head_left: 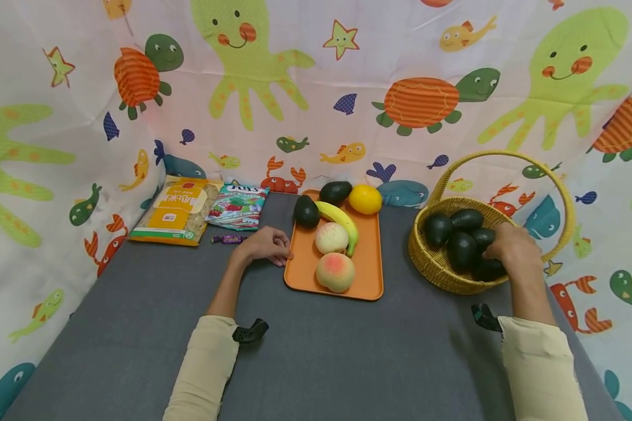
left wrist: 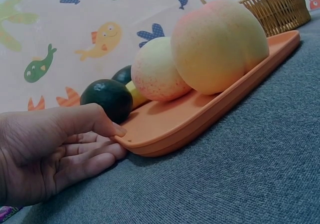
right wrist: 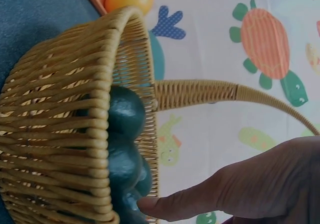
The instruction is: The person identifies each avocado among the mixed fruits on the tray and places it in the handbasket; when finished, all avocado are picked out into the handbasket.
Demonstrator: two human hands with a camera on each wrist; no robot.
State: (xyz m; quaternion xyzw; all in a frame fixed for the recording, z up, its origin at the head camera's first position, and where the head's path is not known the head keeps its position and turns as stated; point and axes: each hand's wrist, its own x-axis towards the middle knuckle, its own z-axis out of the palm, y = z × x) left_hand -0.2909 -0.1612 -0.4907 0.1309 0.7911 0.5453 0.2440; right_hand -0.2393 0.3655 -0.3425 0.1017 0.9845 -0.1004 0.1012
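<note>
My left hand [head_left: 267,245] pinches the left edge of an orange tray [head_left: 367,275], thumb on the rim and fingers beneath it in the left wrist view. On the tray are two dark avocados [head_left: 306,211], a banana [head_left: 342,220], a yellow lemon-like fruit [head_left: 365,199], a pale peach [head_left: 331,238] and a larger peach [head_left: 335,272]. At the right, my right hand [head_left: 516,251] reaches into a wicker basket [head_left: 432,266] holding several avocados [head_left: 460,250]. Its thumb touches one avocado [right wrist: 129,204] in the right wrist view; the other fingers are hidden.
Left of the tray lie a yellow food bag [head_left: 174,210], a green candy bag [head_left: 238,206] and a small purple-wrapped candy [head_left: 229,239]. The basket's tall handle [head_left: 569,216] arches over its opening. Behind the grey table [head_left: 374,356] hangs a sea-animal curtain [head_left: 316,146].
</note>
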